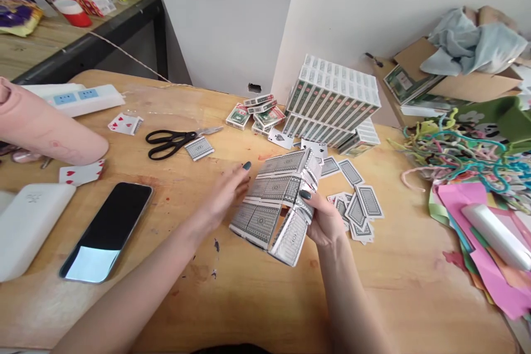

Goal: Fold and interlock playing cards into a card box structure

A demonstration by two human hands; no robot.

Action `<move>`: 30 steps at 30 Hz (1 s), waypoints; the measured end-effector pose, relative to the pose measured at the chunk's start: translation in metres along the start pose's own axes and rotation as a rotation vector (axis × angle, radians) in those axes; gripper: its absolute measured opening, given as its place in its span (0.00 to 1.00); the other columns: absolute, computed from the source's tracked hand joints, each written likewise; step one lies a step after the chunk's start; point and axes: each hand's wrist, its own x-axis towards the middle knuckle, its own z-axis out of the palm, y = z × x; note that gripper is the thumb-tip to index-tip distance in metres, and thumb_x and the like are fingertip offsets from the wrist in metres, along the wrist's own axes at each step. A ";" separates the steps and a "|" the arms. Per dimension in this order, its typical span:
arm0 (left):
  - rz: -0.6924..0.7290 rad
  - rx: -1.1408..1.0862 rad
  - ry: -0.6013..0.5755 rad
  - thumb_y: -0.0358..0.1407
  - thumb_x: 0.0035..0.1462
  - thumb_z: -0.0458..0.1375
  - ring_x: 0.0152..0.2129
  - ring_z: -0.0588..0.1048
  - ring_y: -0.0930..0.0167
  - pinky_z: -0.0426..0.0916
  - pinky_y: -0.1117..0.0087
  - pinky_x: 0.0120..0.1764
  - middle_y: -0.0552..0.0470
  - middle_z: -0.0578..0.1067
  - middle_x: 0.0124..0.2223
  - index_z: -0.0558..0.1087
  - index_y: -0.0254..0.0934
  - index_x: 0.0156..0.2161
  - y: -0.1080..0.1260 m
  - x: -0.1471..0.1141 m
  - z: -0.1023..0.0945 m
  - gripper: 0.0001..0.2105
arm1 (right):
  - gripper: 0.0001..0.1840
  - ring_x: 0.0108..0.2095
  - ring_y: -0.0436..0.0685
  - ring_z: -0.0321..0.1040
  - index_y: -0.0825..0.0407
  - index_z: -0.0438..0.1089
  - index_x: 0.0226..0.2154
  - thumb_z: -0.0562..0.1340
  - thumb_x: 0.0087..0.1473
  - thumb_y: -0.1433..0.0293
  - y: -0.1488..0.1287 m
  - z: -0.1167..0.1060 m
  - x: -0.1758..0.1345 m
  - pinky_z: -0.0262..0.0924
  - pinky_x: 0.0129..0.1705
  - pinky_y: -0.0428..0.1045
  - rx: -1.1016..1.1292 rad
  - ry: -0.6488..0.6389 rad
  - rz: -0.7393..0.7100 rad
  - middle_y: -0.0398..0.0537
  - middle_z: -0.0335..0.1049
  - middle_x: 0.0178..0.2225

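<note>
Grey-patterned card structure (pixel 263 221): one, hollow and boxy, at the clock's centre over the pale wooden worktop (pixel 398 287) (whether its lower edge rests there, I cannot tell).
Right hand (pixel 326 215): at 3 o'clock, grasping the structure's side, dark-nailed thumb on top.
Left hand (pixel 224 191): between 9 and 10 o'clock, fingers loosely extended, thumb raised; contact unclear.
Gap between panels: the step looks like steadying or fitting the walls together.
Card walls: probably bendy, so the next move calls for a firm right hold and light left pressure.
Grey-backed loose cards (pixel 369 201): at least seven, overlapping, 2 to 3 o'clock.
White black-printed cards (pixel 282 137): two, at 12 and 1.
White red-heart cards (pixel 124 123): two, between 9 and 10.
Black-handled metal scissors (pixel 191 135): one pair, at 10.
Flat black phone (pixel 110 221): one, at 9.
Green-and-white card boxes (pixel 332 94): stacked at 1, too overlapped to count.
</note>
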 end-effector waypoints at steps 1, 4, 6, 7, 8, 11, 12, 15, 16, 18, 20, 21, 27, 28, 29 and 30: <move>-0.104 -0.042 -0.099 0.49 0.54 0.58 0.48 0.72 0.63 0.67 0.64 0.47 0.45 0.75 0.50 0.71 0.39 0.45 -0.001 0.003 -0.002 0.19 | 0.20 0.38 0.64 0.75 0.51 0.71 0.36 0.68 0.36 0.64 0.002 0.000 0.000 0.72 0.40 0.58 0.010 -0.010 0.002 0.50 0.77 0.33; -0.333 -0.148 -0.317 0.50 0.53 0.58 0.37 0.77 0.64 0.70 0.66 0.38 0.46 0.78 0.42 0.74 0.38 0.42 -0.001 0.002 -0.003 0.19 | 0.24 0.38 0.66 0.74 0.51 0.71 0.38 0.67 0.33 0.63 0.004 0.002 -0.001 0.72 0.37 0.58 0.010 -0.060 0.003 0.51 0.76 0.32; -0.392 -0.229 -0.305 0.46 0.52 0.60 0.34 0.78 0.65 0.71 0.67 0.37 0.48 0.79 0.40 0.74 0.38 0.41 -0.001 -0.003 -0.003 0.16 | 0.26 0.38 0.66 0.74 0.51 0.71 0.38 0.67 0.32 0.62 0.002 0.004 -0.002 0.72 0.36 0.57 0.005 -0.117 0.001 0.51 0.76 0.32; -0.403 -0.267 -0.266 0.44 0.52 0.61 0.33 0.78 0.65 0.71 0.67 0.38 0.48 0.80 0.40 0.75 0.37 0.41 -0.001 -0.005 -0.004 0.15 | 0.26 0.38 0.66 0.74 0.51 0.71 0.38 0.67 0.31 0.62 0.001 0.004 -0.002 0.71 0.36 0.57 0.004 -0.147 0.005 0.51 0.76 0.32; -0.411 -0.298 -0.224 0.43 0.51 0.62 0.33 0.78 0.65 0.72 0.67 0.38 0.47 0.80 0.39 0.75 0.36 0.40 0.000 -0.007 -0.006 0.14 | 0.26 0.38 0.65 0.74 0.51 0.70 0.38 0.67 0.31 0.62 0.000 0.005 -0.002 0.71 0.36 0.56 0.000 -0.175 0.015 0.51 0.76 0.32; -0.410 -0.307 -0.129 0.40 0.48 0.64 0.30 0.78 0.66 0.73 0.66 0.37 0.46 0.80 0.35 0.77 0.34 0.35 0.000 -0.008 -0.013 0.12 | 0.25 0.38 0.62 0.73 0.52 0.70 0.39 0.68 0.34 0.64 -0.003 0.007 -0.002 0.70 0.36 0.54 -0.037 -0.236 0.072 0.51 0.76 0.35; -0.387 -0.286 -0.111 0.39 0.47 0.65 0.29 0.78 0.66 0.73 0.67 0.36 0.46 0.80 0.34 0.76 0.34 0.33 0.001 -0.008 -0.015 0.10 | 0.24 0.38 0.60 0.73 0.51 0.69 0.41 0.68 0.36 0.65 -0.004 0.007 -0.001 0.70 0.36 0.52 -0.054 -0.245 0.089 0.50 0.75 0.36; -0.266 -0.217 -0.102 0.36 0.45 0.66 0.27 0.78 0.67 0.72 0.69 0.34 0.47 0.80 0.33 0.76 0.34 0.34 0.005 -0.008 -0.022 0.10 | 0.24 0.35 0.55 0.73 0.49 0.68 0.43 0.68 0.40 0.68 -0.005 0.007 -0.001 0.67 0.36 0.48 -0.089 -0.240 0.118 0.48 0.75 0.39; -0.236 -0.197 -0.103 0.36 0.44 0.66 0.28 0.78 0.67 0.72 0.69 0.34 0.48 0.80 0.33 0.76 0.34 0.36 0.007 -0.008 -0.023 0.12 | 0.23 0.35 0.54 0.73 0.49 0.68 0.43 0.68 0.40 0.69 -0.005 0.007 -0.001 0.67 0.37 0.47 -0.098 -0.229 0.122 0.47 0.76 0.39; -0.200 -0.160 -0.087 0.36 0.44 0.67 0.29 0.78 0.67 0.72 0.69 0.35 0.48 0.80 0.33 0.75 0.34 0.39 0.010 -0.009 -0.024 0.15 | 0.23 0.36 0.53 0.73 0.50 0.69 0.43 0.69 0.40 0.69 -0.005 0.006 0.000 0.66 0.37 0.46 -0.129 -0.201 0.114 0.48 0.75 0.40; -0.179 -0.129 -0.058 0.35 0.43 0.67 0.28 0.78 0.67 0.72 0.69 0.34 0.49 0.80 0.33 0.75 0.34 0.39 0.013 -0.011 -0.025 0.15 | 0.25 0.38 0.54 0.72 0.51 0.69 0.44 0.69 0.40 0.69 -0.004 0.006 0.000 0.66 0.38 0.47 -0.171 -0.171 0.090 0.49 0.75 0.41; -0.167 -0.117 -0.050 0.35 0.43 0.67 0.28 0.77 0.67 0.72 0.69 0.33 0.49 0.80 0.32 0.75 0.34 0.38 0.013 -0.011 -0.025 0.14 | 0.25 0.38 0.54 0.72 0.51 0.69 0.44 0.70 0.40 0.69 -0.004 0.006 0.000 0.66 0.38 0.47 -0.193 -0.156 0.078 0.49 0.75 0.42; -0.095 -0.089 -0.056 0.36 0.42 0.68 0.26 0.77 0.68 0.72 0.70 0.31 0.52 0.79 0.31 0.75 0.36 0.37 0.016 -0.013 -0.021 0.14 | 0.27 0.40 0.55 0.72 0.50 0.68 0.45 0.71 0.39 0.67 0.001 0.007 0.000 0.66 0.43 0.49 -0.266 -0.115 0.012 0.49 0.74 0.43; -0.083 -0.086 -0.040 0.36 0.41 0.68 0.25 0.77 0.69 0.72 0.71 0.31 0.52 0.79 0.30 0.75 0.36 0.36 0.016 -0.013 -0.020 0.14 | 0.27 0.40 0.55 0.72 0.51 0.68 0.45 0.71 0.39 0.67 0.003 0.006 0.001 0.66 0.44 0.50 -0.274 -0.110 0.002 0.49 0.74 0.43; -0.073 -0.082 -0.024 0.35 0.41 0.68 0.24 0.76 0.69 0.72 0.71 0.30 0.53 0.79 0.29 0.75 0.36 0.36 0.016 -0.013 -0.019 0.14 | 0.27 0.41 0.55 0.72 0.51 0.68 0.44 0.71 0.39 0.67 0.004 0.006 0.002 0.65 0.44 0.50 -0.284 -0.104 -0.009 0.49 0.74 0.43; -0.065 -0.078 -0.006 0.35 0.40 0.68 0.24 0.76 0.69 0.72 0.71 0.30 0.53 0.79 0.29 0.75 0.36 0.35 0.017 -0.013 -0.018 0.14 | 0.27 0.41 0.55 0.71 0.51 0.68 0.44 0.71 0.39 0.67 0.006 0.005 0.003 0.65 0.45 0.50 -0.295 -0.097 -0.021 0.49 0.74 0.43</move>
